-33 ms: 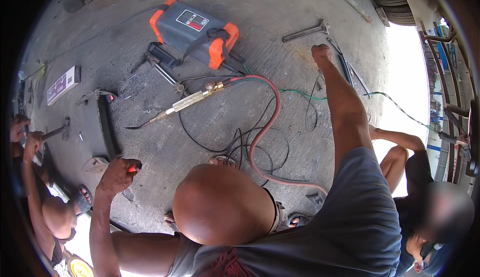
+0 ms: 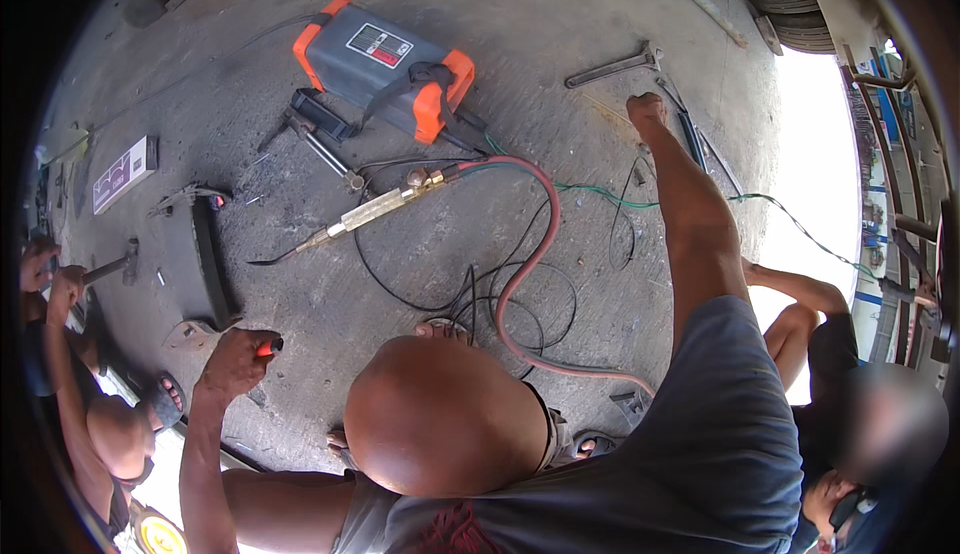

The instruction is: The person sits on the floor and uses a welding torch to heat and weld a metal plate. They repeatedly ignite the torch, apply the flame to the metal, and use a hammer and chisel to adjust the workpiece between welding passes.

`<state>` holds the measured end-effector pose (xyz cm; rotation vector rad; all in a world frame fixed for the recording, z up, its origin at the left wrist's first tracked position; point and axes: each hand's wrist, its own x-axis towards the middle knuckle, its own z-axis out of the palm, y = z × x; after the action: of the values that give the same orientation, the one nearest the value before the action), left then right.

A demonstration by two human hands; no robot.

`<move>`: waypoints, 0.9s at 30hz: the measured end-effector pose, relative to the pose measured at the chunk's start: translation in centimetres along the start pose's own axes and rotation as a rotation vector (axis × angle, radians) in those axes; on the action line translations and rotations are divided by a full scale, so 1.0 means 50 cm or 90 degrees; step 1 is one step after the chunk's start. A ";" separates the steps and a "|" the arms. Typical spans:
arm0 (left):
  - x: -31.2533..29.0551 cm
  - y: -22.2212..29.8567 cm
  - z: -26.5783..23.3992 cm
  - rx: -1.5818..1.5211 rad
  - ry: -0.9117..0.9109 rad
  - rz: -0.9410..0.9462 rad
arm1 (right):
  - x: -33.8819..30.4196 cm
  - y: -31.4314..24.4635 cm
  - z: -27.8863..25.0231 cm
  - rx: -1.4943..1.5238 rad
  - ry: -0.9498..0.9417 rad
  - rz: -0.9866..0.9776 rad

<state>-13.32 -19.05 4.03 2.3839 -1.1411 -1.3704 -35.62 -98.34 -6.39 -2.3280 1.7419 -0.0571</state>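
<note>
My left hand (image 2: 235, 362), at the lower left, is closed around a small red object (image 2: 266, 349) with a black end; most of it is hidden in the fist. Just beyond that hand lies a dark metal bar (image 2: 208, 264) with a flat plate (image 2: 188, 333) at its near end. My right arm reaches far out to the right. Its hand (image 2: 647, 110) is curled close to the floor, and whatever it may grip is hidden. Beyond those fingers lies an adjustable wrench (image 2: 612, 67). Between my hands a brass gas torch (image 2: 375, 211) rests on the floor.
A grey-and-orange welding machine (image 2: 375, 64) stands at the far middle. A red hose (image 2: 548, 229) and black cables (image 2: 480, 294) loop across the concrete. A hammer (image 2: 128, 262) is in a co-worker's hand at left; another person (image 2: 835, 354) crouches at right. A white box (image 2: 125, 176) lies left.
The view has shifted very slightly. My left hand is a little nearer to me, still closed on the red object. My right hand stays curled in about the same place.
</note>
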 end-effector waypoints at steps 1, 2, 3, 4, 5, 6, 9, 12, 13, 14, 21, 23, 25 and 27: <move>-0.010 -0.027 0.024 0.057 -0.023 0.015 | 0.016 -0.002 0.003 -0.080 -0.029 -0.022; -0.014 -0.059 0.056 0.111 -0.049 0.040 | 0.037 0.021 0.005 -0.105 -0.021 -0.035; -0.018 -0.095 0.092 0.124 -0.076 0.047 | 0.063 0.050 0.004 -0.130 -0.013 -0.047; -0.021 -0.125 0.126 0.138 -0.105 0.057 | 0.091 0.077 0.002 -0.157 -0.004 -0.057; -0.019 -0.143 0.146 0.155 -0.154 0.054 | 0.125 0.108 -0.005 -0.184 -0.008 -0.061; -0.017 -0.145 0.155 0.188 -0.161 0.077 | 0.158 0.134 -0.010 -0.207 -0.013 -0.062; -0.030 -0.163 0.172 0.171 -0.137 0.096 | 0.226 0.130 0.009 -0.230 -0.008 -0.068; -0.025 -0.154 0.171 0.184 -0.144 0.107 | 0.285 0.169 0.014 -0.256 -0.022 -0.040; -0.023 -0.151 0.172 0.183 -0.154 0.083 | 0.304 0.184 0.019 -0.259 0.000 -0.058; -0.025 -0.146 0.175 0.180 -0.164 0.056 | 0.325 0.192 0.031 -0.260 0.020 -0.078; 0.004 -0.096 0.188 0.069 -0.094 -0.003 | 0.526 0.410 0.064 -0.243 -0.078 -0.284; 0.040 -0.099 0.195 0.005 -0.150 -0.052 | 0.604 0.494 -0.032 -0.332 -0.011 -0.309; -0.028 -0.046 0.198 -0.004 -0.184 -0.114 | 0.586 0.417 0.096 -0.268 -0.072 -0.266; -0.057 -0.031 0.181 0.022 -0.207 -0.111 | 0.537 0.423 0.135 -0.267 -0.121 -0.258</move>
<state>-20.51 -14.03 0.05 2.3931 -1.0519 -1.8647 -46.55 -128.39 -20.24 -2.8373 1.2629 0.4876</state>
